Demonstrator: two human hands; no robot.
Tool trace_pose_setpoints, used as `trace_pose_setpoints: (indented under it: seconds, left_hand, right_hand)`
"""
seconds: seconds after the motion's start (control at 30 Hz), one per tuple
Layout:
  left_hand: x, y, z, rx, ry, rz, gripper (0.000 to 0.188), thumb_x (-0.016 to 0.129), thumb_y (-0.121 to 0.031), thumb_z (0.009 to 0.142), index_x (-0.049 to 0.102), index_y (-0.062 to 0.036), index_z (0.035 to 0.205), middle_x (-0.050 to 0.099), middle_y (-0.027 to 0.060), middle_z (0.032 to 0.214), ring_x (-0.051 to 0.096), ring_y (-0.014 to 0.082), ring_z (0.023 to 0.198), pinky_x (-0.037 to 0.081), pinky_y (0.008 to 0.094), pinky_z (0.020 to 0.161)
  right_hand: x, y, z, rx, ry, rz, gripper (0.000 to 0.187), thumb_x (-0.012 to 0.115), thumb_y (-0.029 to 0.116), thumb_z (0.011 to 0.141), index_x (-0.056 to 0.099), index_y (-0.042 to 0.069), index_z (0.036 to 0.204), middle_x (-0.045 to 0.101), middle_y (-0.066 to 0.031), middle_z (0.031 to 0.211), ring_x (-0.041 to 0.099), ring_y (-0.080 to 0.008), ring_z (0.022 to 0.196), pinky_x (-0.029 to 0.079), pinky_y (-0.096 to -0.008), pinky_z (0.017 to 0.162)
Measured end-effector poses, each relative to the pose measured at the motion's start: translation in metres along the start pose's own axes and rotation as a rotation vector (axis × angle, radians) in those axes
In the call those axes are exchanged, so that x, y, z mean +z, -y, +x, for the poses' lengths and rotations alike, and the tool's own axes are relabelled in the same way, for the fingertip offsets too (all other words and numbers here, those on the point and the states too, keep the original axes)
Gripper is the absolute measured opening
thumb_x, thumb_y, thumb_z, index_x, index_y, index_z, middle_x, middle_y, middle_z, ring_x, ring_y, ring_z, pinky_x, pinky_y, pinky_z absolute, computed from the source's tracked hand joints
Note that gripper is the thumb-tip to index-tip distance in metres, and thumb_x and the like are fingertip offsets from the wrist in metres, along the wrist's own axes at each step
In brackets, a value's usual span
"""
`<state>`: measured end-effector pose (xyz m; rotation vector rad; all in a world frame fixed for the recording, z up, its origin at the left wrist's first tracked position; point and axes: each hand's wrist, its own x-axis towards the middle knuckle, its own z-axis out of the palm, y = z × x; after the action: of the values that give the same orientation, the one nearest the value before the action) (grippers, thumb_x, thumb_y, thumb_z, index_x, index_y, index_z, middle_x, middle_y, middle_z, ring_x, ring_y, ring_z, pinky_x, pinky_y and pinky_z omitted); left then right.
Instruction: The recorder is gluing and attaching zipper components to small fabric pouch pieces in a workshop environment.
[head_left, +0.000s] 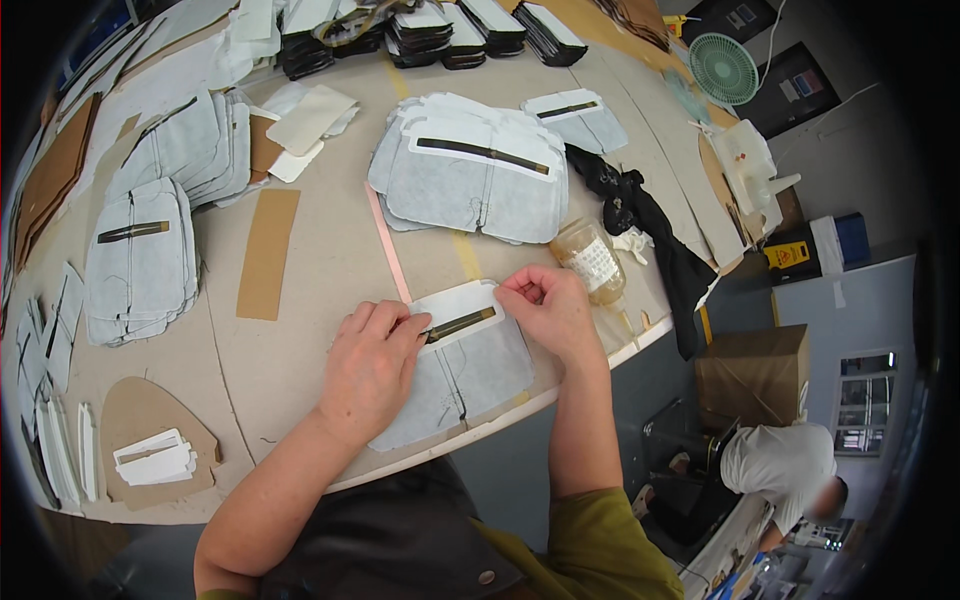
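In front of me at the table's near edge lies a grey-blue fabric panel (485, 365) with a dark seam and loose thread down its middle. Along its top runs a white strip (455, 299) framing a dark zipper-like slot (462, 324). My left hand (375, 365) rests on the left end, fingers bent and pressed together at the white strip. At the strip's upper right corner, my right hand (545, 305) pinches with thumb and forefinger, the other fingers curled in. The left hand covers part of the panel's left side.
Beyond my hands sits a stack of similar panels (460, 195); more panel stacks (140, 270) lie left. A glass jar (590, 262) and black cloth (655, 230) are right. A brown card strip (268, 255) lies left. A person (780, 465) sits at lower right.
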<state>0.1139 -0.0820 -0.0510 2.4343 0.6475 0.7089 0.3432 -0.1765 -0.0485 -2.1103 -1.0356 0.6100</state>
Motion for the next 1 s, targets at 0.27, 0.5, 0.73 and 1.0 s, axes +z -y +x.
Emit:
trace_pose_setpoints:
  seconds: [0.27, 0.5, 0.73, 1.0]
  left_hand:
    - [-0.001, -0.002, -0.002, -0.001, 0.011, 0.01, 0.026, 0.073, -0.005, 0.081, 0.07, -0.0035, 0.107, 0.061, 0.0085, 0.1, 0.056, 0.029, 0.09, 0.048, 0.0394, 0.081]
    - [-0.002, -0.003, -0.003, -0.002, 0.015, 0.015, 0.027, 0.074, -0.007, 0.081, 0.069, -0.0033, 0.107, 0.061, 0.0081, 0.101, 0.056, 0.0288, 0.091, 0.048, 0.0399, 0.082]
    - [-0.002, -0.002, -0.002, -0.003, 0.011, 0.002, 0.027, 0.074, -0.005, 0.08, 0.07, -0.0032, 0.107, 0.061, 0.0079, 0.101, 0.056, 0.0289, 0.092, 0.048, 0.0397, 0.082]
    - [-0.002, -0.003, -0.002, 0.003, 0.024, 0.009, 0.028, 0.074, -0.006, 0.08, 0.07, -0.0038, 0.107, 0.061, 0.0078, 0.102, 0.056, 0.0287, 0.093, 0.047, 0.0404, 0.083]
  right_hand:
    - [-0.001, -0.004, -0.002, -0.033, 0.021, 0.0, 0.015, 0.077, 0.02, 0.079, 0.076, 0.006, 0.082, 0.068, -0.0049, 0.064, 0.063, -0.0146, 0.058, 0.051, -0.0292, 0.059]
    - [0.002, 0.0, -0.007, -0.095, -0.015, 0.021, 0.011, 0.078, 0.016, 0.08, 0.075, 0.006, 0.083, 0.069, -0.0052, 0.069, 0.063, -0.0137, 0.059, 0.051, -0.0289, 0.059]
    - [0.004, 0.006, -0.011, -0.163, -0.079, -0.015, 0.009, 0.079, 0.009, 0.078, 0.073, 0.003, 0.079, 0.068, -0.0068, 0.073, 0.062, -0.0142, 0.06, 0.051, -0.0285, 0.058]
    - [0.007, -0.012, -0.015, -0.085, -0.161, 0.301, 0.04, 0.073, -0.002, 0.083, 0.06, 0.002, 0.121, 0.065, -0.0012, 0.084, 0.06, -0.0083, 0.073, 0.05, -0.024, 0.066]
